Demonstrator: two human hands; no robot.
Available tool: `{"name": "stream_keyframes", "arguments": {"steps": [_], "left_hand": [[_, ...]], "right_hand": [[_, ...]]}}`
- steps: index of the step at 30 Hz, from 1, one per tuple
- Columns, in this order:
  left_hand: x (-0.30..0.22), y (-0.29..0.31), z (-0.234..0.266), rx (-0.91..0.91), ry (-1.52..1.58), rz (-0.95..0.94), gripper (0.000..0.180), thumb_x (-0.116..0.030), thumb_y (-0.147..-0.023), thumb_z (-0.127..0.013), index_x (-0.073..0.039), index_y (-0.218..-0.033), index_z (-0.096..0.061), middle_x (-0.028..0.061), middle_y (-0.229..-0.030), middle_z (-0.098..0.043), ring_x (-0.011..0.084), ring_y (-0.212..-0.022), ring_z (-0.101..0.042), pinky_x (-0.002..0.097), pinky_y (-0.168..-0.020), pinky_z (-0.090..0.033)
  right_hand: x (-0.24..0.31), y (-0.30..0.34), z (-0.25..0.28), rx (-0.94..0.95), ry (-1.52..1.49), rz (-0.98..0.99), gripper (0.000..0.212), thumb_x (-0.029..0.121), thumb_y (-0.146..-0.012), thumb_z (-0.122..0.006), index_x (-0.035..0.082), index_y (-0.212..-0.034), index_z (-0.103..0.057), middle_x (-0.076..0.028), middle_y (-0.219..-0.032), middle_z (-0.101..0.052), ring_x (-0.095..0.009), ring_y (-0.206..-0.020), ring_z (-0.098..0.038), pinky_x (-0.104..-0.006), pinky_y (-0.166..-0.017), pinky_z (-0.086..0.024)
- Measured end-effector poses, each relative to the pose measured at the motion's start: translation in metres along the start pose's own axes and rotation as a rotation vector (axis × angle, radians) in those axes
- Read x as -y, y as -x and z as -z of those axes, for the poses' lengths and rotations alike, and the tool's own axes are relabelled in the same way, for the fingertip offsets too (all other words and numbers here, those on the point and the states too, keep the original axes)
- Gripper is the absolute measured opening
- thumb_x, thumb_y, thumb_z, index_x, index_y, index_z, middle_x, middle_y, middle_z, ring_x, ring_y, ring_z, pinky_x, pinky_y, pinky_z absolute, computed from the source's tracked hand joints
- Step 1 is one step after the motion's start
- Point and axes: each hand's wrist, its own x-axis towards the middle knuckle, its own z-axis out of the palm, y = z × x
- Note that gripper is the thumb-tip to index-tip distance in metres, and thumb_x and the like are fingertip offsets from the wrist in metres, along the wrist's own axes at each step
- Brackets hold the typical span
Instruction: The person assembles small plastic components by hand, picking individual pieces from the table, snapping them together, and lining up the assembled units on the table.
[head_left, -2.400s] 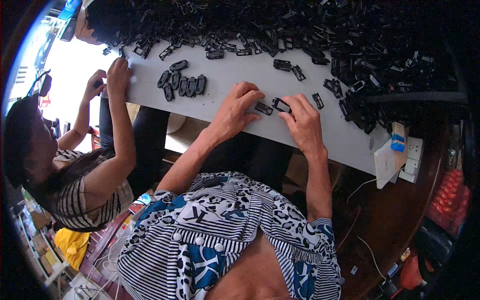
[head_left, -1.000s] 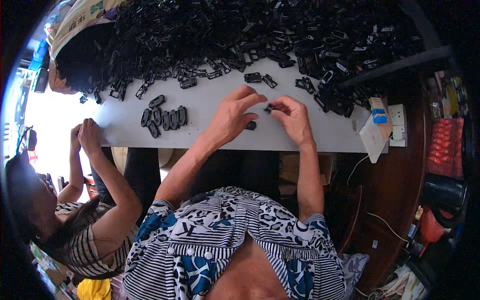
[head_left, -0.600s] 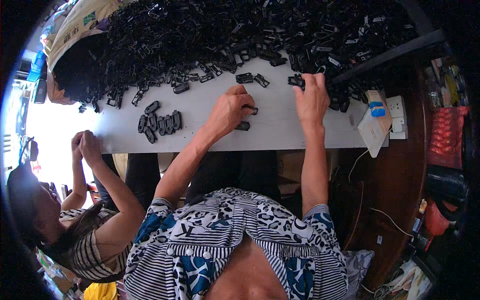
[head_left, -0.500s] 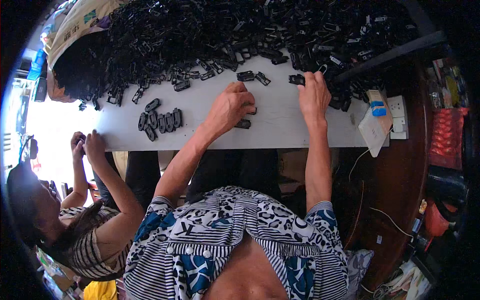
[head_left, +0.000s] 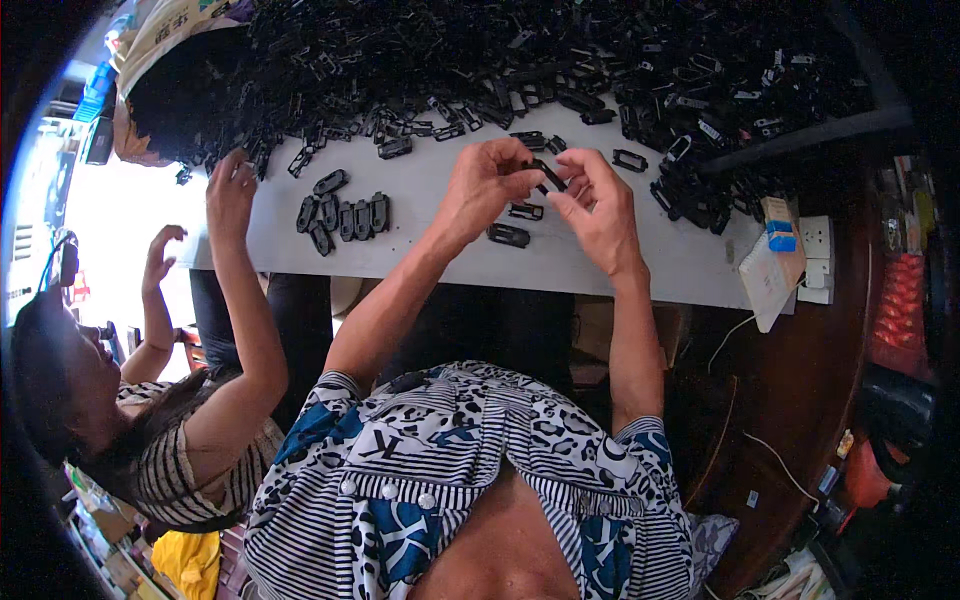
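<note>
The left hand (head_left: 487, 188) and right hand (head_left: 605, 212), both nearly closed, pinch a black frame (head_left: 549, 176) (apparently one piece).

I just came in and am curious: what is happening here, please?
The person's left hand and right hand hold a small dark part above the white table. Two similar pieces lie closer to the person, a small group lies farther left, and a black heap covers the far side. A co-worker is at left.
</note>
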Motion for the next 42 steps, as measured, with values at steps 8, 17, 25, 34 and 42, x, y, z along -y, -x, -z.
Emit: {"name": "stream_keyframes", "arguments": {"steps": [8, 17, 25, 34, 42], "left_hand": [[-0.004, 0.012, 0.000, -0.081, 0.034, 0.027, 0.011, -0.003, -0.086, -0.069, 0.001, -0.096, -0.066, 0.0041, -0.083, -0.064, 0.0112, -0.075, -0.060, 0.0264, -0.067, -0.049], [0.010, 0.044, 0.020, -0.230, -0.497, -0.104, 0.016, 0.003, -0.086, -0.062, -0.002, -0.100, -0.069, 0.0083, -0.094, -0.064, 0.0173, -0.085, -0.062, 0.0295, -0.076, -0.049], [0.015, 0.046, 0.016, -0.235, -0.516, -0.099, 0.017, 0.003, -0.083, -0.063, -0.002, -0.098, -0.069, 0.0103, -0.094, -0.063, 0.0219, -0.087, -0.063, 0.0322, -0.077, -0.049], [0.017, 0.038, 0.020, -0.235, -0.522, -0.172, 0.017, 0.002, -0.083, -0.065, -0.003, -0.099, -0.068, 0.0111, -0.095, -0.063, 0.0232, -0.085, -0.063, 0.0334, -0.075, -0.050], [0.014, -0.013, 0.011, -0.305, -0.719, -0.306, 0.027, -0.005, -0.078, -0.073, -0.007, -0.104, -0.066, 0.0106, -0.094, -0.060, 0.0272, -0.081, -0.062, 0.0384, -0.071, -0.050]], "right_hand": [[-0.014, 0.003, -0.015, -0.217, 0.542, 0.386, 0.036, -0.003, -0.072, -0.072, 0.002, -0.105, -0.057, -0.013, -0.097, -0.058, -0.033, -0.090, -0.061, -0.0424, -0.075, -0.051], [-0.023, 0.014, -0.025, -0.115, 0.597, 0.342, 0.033, 0.002, -0.071, -0.076, 0.003, -0.100, -0.060, -0.010, -0.098, -0.057, -0.029, -0.096, -0.060, -0.0405, -0.077, -0.051], [-0.025, 0.012, -0.033, -0.109, 0.655, 0.360, 0.034, 0.003, -0.070, -0.077, 0.002, -0.100, -0.061, -0.009, -0.099, -0.056, -0.028, -0.097, -0.059, -0.0404, -0.077, -0.051], [-0.032, 0.017, -0.033, -0.067, 0.561, 0.280, 0.029, 0.005, -0.075, -0.075, 0.003, -0.101, -0.062, -0.011, -0.098, -0.056, -0.031, -0.088, -0.062, -0.0409, -0.074, -0.052], [-0.031, -0.017, 0.001, -0.306, 0.654, 0.175, 0.023, 0.005, -0.080, -0.070, 0.004, -0.103, -0.063, -0.011, -0.102, -0.058, -0.033, -0.091, -0.063, -0.0426, -0.075, -0.052]]}}
